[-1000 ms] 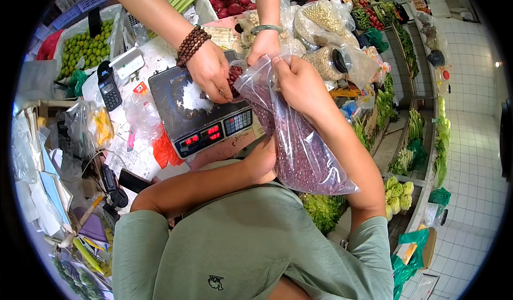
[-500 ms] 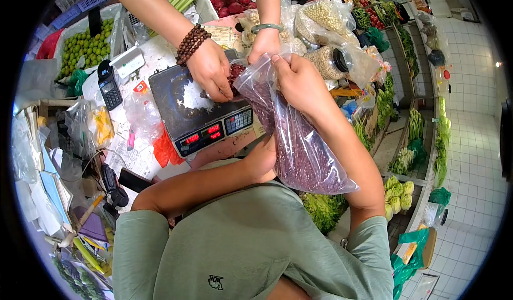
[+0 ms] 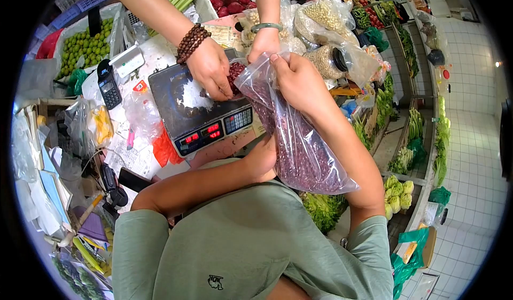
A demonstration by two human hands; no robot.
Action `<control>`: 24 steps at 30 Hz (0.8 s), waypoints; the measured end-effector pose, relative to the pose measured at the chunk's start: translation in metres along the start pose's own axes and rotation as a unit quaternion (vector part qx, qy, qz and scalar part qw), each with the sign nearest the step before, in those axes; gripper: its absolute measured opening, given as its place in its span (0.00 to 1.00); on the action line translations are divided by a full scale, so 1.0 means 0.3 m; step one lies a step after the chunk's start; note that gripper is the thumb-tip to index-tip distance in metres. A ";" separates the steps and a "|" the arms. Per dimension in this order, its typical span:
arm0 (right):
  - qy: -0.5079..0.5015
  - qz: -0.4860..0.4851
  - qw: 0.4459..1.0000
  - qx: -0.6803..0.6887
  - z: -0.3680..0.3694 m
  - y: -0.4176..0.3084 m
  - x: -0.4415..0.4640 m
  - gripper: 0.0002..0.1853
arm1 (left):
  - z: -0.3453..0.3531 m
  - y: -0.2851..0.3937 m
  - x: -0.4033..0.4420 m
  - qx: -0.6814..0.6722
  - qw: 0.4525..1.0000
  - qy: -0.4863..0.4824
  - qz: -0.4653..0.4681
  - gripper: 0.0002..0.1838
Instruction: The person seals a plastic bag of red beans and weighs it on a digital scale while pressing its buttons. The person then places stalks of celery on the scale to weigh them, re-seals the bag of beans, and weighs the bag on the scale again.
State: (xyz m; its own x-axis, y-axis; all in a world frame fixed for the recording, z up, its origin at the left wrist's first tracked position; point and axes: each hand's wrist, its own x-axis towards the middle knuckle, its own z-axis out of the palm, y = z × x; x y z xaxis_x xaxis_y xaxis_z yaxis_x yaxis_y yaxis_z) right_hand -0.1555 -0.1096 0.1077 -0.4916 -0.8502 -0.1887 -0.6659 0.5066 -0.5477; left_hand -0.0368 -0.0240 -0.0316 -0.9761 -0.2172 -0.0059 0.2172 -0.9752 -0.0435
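A clear plastic bag of dark red beans (image 3: 310,163) hangs in front of my chest, its lower end bulging to the right. My right hand (image 3: 299,81) pinches the bag's upper edge between thumb and fingers. My left hand (image 3: 265,158) is against the bag's left side; its fingers are hidden behind the plastic. Another person's beaded-wrist hand (image 3: 214,75), fingers bunched, touches more red beans (image 3: 235,71) by the bag's mouth. That person's bangled hand (image 3: 264,46) is behind the bag's top, fingers partly hidden. Below them lies a digital scale (image 3: 176,83) with lit red figures.
Left of the scale are a black handset (image 3: 109,89), a red plastic bag (image 3: 164,147) and papers. Beyond stand a crate of green fruit (image 3: 113,30) and bagged grains (image 3: 323,16). Vegetable shelves (image 3: 393,139) run along the right. A phone (image 3: 134,180) lies near my left arm.
The scale's red figures have changed, the lower price reading from 4.25 to 4.53. The other person's beaded-wrist hand has shifted slightly, showing more of the beans. My hands and the bag stay nearly still.
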 end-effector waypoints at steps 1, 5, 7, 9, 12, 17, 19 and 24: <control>0.002 0.000 1.000 -0.003 0.000 -0.001 0.000 0.24 | 0.004 0.003 -0.002 0.002 1.000 -0.007 0.002 0.29; -0.001 -0.005 1.000 0.012 0.003 0.001 0.000 0.24 | 0.025 0.008 -0.004 0.044 0.999 0.026 0.001 0.30; 0.005 -0.005 1.000 0.001 0.001 -0.007 -0.004 0.23 | 0.008 0.004 -0.002 0.010 1.000 0.012 0.001 0.28; 0.002 -0.005 1.000 0.010 0.006 0.004 -0.001 0.23 | -0.005 0.000 -0.003 -0.001 1.000 0.003 0.000 0.28; 0.016 -0.021 1.000 0.017 0.001 0.006 -0.014 0.23 | -0.016 0.003 -0.002 0.011 1.000 0.010 -0.008 0.27; 0.071 -0.043 0.996 0.013 0.014 0.045 -0.063 0.23 | -0.018 0.046 -0.016 0.090 0.993 0.071 -0.022 0.25; 0.110 -0.087 0.990 0.026 0.019 0.059 -0.084 0.21 | -0.049 0.061 -0.014 0.140 0.981 0.125 -0.050 0.23; 0.117 -0.090 0.988 0.040 0.026 0.070 -0.145 0.15 | -0.190 0.056 -0.010 0.242 0.948 0.201 0.047 0.24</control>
State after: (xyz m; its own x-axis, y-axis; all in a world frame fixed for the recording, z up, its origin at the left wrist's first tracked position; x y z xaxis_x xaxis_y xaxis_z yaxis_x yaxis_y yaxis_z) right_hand -0.1438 -0.0630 0.0980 -0.4921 -0.8641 0.1058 -0.7117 0.3295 -0.6204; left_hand -0.0305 -0.0372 -0.0894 -0.8532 -0.3653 -0.3723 0.1853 -0.8795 0.4384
